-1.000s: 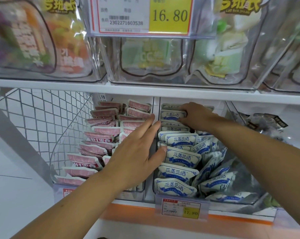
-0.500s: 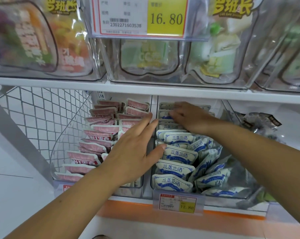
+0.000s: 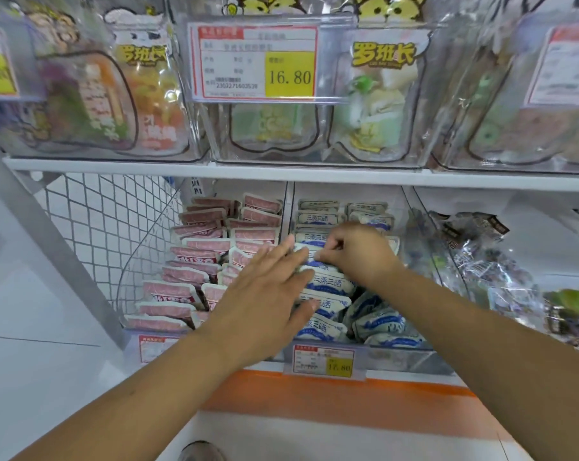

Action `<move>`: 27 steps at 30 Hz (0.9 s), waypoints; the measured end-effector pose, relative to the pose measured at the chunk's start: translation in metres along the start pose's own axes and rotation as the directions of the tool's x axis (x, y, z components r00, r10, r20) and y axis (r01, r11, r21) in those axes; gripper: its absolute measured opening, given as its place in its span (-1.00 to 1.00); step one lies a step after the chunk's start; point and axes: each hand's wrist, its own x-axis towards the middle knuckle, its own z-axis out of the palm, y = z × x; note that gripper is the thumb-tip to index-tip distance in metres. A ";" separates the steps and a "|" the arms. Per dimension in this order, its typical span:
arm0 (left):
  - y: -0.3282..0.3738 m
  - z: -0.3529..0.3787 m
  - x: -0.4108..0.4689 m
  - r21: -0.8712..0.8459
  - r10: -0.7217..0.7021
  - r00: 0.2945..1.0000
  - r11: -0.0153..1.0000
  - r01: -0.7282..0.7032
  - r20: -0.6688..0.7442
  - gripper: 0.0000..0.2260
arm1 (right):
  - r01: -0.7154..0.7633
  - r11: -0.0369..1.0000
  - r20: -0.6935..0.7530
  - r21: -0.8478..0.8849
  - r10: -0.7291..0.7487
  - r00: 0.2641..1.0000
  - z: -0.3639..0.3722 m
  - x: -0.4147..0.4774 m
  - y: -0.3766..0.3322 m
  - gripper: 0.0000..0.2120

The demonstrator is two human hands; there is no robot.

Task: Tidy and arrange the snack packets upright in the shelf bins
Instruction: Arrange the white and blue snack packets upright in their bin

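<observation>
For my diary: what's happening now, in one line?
left hand: flat on white-and-blue plastic snack packets | right hand: pinching one | place: clear plastic bin

We see two white shelves. The upper shelf [image 3: 281, 171] carries clear upper bins [image 3: 314, 154] side by side. On the lower shelf [image 3: 414, 380], above its orange strip [image 3: 314, 400], stand three more. The left bin [image 3: 128, 287] holds pink packets [image 3: 178, 291]. Just beside it, the middle bin [image 3: 397, 356] holds blue-and-white packets [image 3: 331, 284]. The right bin [image 3: 447, 261] holds dark wrappers [image 3: 481, 261].
</observation>
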 end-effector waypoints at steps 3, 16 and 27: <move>0.001 -0.001 0.000 0.056 0.002 1.000 0.998 -0.001 -0.002 -0.39 | 0.017 1.000 0.188 -0.025 -0.012 0.982 -0.026 -0.002 -0.007 -0.69; 0.051 0.019 0.020 -0.054 0.020 0.995 0.998 -0.015 0.093 -0.52 | 0.132 0.928 0.158 -0.348 -0.080 0.984 -0.056 -0.101 0.038 -0.80; 0.046 0.021 0.030 -0.185 -0.027 0.999 0.982 0.030 0.017 -0.62 | 0.171 0.972 0.047 -0.163 -0.166 0.985 -0.060 -0.105 0.048 -0.79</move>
